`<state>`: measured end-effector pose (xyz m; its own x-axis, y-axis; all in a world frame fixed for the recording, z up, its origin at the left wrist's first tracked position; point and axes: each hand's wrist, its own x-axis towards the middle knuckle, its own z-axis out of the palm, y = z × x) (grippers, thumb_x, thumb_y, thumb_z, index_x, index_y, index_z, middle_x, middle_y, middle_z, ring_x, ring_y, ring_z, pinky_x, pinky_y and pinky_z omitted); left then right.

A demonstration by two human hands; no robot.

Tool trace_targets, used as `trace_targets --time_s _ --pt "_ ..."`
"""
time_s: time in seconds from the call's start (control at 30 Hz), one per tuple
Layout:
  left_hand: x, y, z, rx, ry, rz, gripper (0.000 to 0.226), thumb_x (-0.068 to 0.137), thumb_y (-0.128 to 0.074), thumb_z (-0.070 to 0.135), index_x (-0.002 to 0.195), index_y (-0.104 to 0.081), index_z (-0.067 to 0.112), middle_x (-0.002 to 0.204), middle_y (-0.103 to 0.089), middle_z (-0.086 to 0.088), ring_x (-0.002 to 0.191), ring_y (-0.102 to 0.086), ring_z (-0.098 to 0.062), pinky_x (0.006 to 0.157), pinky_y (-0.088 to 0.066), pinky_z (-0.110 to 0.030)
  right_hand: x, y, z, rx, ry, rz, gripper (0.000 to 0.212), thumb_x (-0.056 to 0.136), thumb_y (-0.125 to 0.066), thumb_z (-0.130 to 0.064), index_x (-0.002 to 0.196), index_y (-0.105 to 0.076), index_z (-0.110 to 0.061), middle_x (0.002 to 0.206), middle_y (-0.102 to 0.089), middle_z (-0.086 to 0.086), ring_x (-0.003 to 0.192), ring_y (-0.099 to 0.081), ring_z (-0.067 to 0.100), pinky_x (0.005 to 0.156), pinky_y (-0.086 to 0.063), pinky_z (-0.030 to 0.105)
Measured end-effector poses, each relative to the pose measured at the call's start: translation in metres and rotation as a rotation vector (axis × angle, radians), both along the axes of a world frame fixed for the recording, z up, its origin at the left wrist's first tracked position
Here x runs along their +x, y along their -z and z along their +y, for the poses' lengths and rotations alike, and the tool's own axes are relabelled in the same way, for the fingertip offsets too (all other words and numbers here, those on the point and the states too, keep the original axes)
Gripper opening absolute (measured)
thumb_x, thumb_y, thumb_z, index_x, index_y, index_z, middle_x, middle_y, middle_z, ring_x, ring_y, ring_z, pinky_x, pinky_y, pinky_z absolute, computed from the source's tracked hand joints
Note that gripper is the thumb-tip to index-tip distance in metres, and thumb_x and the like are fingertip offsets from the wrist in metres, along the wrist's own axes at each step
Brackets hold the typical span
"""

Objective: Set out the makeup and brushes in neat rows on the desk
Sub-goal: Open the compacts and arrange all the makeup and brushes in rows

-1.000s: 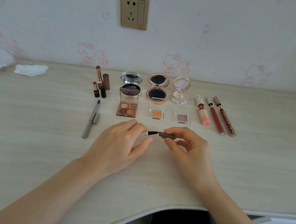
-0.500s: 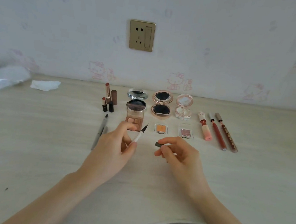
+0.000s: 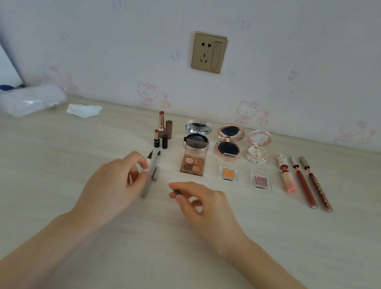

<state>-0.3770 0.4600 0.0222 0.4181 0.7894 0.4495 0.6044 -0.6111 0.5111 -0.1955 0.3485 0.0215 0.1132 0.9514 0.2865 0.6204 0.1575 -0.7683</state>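
Two hands work over the pale desk. The left hand pinches a white liner pen between thumb and fingertips, its dark tip pointing toward the wall, right beside the grey pen lying on the desk. The right hand has its fingers curled narrowly around a small dark cap (only its end shows). Behind them sit two uncapped lipsticks, a four-pan eyeshadow palette, three open round compacts, two single shadow pans and three lip glosses in rows near the wall.
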Motion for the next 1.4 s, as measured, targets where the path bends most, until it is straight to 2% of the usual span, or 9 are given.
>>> trace_targets --time_s 0.07,0.1,0.2,0.37,0.73,0.9,1.07,1.23,1.4 --pt "-0.006 0.004 0.014 -0.019 -0.044 0.052 0.012 0.085 -0.062 0.028 0.090 -0.052 0.034 0.059 -0.057 0.010 0.056 -0.056 -0.009 0.057 -0.049 -0.033 -0.012 -0.002 0.016 0.056 -0.039 -0.162 0.025 0.094 -0.056 -0.020 0.116 -0.067 -0.026 0.094 -0.071 -0.009 0.079 -0.056 0.004 0.076 -0.045 0.012" --pt "-0.007 0.006 0.021 -0.031 -0.054 0.075 0.012 0.086 -0.061 0.028 0.093 -0.053 0.033 0.061 -0.057 0.010 0.059 -0.056 -0.010 0.059 -0.049 -0.033 -0.018 -0.003 0.024 0.084 -0.055 -0.230 0.025 0.094 -0.056 -0.020 0.117 -0.066 -0.024 0.094 -0.071 -0.006 0.080 -0.053 0.004 0.077 -0.045 0.016" --pt "-0.005 0.011 0.037 -0.061 -0.066 0.137 0.011 0.089 -0.058 0.030 0.099 -0.054 0.031 0.065 -0.058 0.010 0.065 -0.057 -0.012 0.061 -0.050 -0.034 -0.031 -0.006 0.050 0.118 -0.071 -0.382 0.026 0.097 -0.052 -0.022 0.119 -0.065 -0.020 0.095 -0.070 0.000 0.092 -0.052 0.020 0.080 -0.047 0.036" --pt "0.000 0.015 0.053 -0.096 -0.082 0.151 0.012 0.090 -0.056 0.032 0.101 -0.053 0.029 0.067 -0.058 0.007 0.067 -0.058 -0.014 0.059 -0.049 -0.033 -0.034 -0.004 0.080 0.102 -0.046 -0.565 0.030 0.100 -0.046 -0.029 0.124 -0.062 -0.026 0.101 -0.065 0.003 0.103 -0.047 0.027 0.087 -0.043 0.039" --pt "-0.011 0.017 0.060 -0.105 0.013 0.121 0.018 0.093 -0.054 0.028 0.110 -0.058 0.026 0.074 -0.059 0.009 0.068 -0.057 -0.010 0.065 -0.048 -0.032 -0.036 0.003 0.100 0.149 0.008 -0.642 0.022 0.093 -0.058 -0.024 0.109 -0.073 -0.020 0.096 -0.064 0.008 0.100 -0.051 0.034 0.075 -0.044 0.042" --pt "-0.012 0.016 0.059 -0.160 -0.005 0.100 0.016 0.088 -0.061 0.030 0.102 -0.065 0.024 0.072 -0.062 0.009 0.070 -0.060 -0.009 0.067 -0.048 -0.029 -0.034 0.003 0.105 0.029 -0.023 -0.691 0.029 0.098 -0.048 -0.033 0.119 -0.067 -0.025 0.114 -0.056 0.003 0.114 -0.042 0.029 0.087 -0.039 0.039" --pt "-0.010 0.017 0.061 -0.181 -0.020 0.102 0.025 0.087 -0.063 0.035 0.109 -0.067 0.023 0.074 -0.066 0.010 0.072 -0.060 -0.009 0.071 -0.049 -0.028 -0.034 0.003 0.107 0.008 -0.022 -0.676 0.030 0.097 -0.048 -0.032 0.121 -0.066 -0.024 0.114 -0.058 0.000 0.116 -0.040 0.025 0.091 -0.039 0.037" --pt "-0.009 0.018 0.061 -0.186 -0.006 0.114 0.027 0.088 -0.062 0.037 0.111 -0.068 0.023 0.073 -0.065 0.014 0.071 -0.059 0.000 0.070 -0.049 -0.027 -0.035 0.005 0.108 0.013 -0.026 -0.643 0.030 0.095 -0.049 -0.025 0.119 -0.065 -0.016 0.113 -0.061 0.002 0.117 -0.041 0.024 0.095 -0.038 0.038" --pt "-0.007 0.019 0.061 -0.184 -0.005 0.128 0.028 0.088 -0.060 0.039 0.109 -0.069 0.023 0.074 -0.065 0.014 0.074 -0.060 -0.006 0.073 -0.050 -0.029 -0.033 0.006 0.106 0.005 -0.052 -0.602 0.030 0.096 -0.046 -0.018 0.117 -0.066 -0.013 0.114 -0.061 0.005 0.119 -0.043 0.024 0.098 -0.038 0.037"
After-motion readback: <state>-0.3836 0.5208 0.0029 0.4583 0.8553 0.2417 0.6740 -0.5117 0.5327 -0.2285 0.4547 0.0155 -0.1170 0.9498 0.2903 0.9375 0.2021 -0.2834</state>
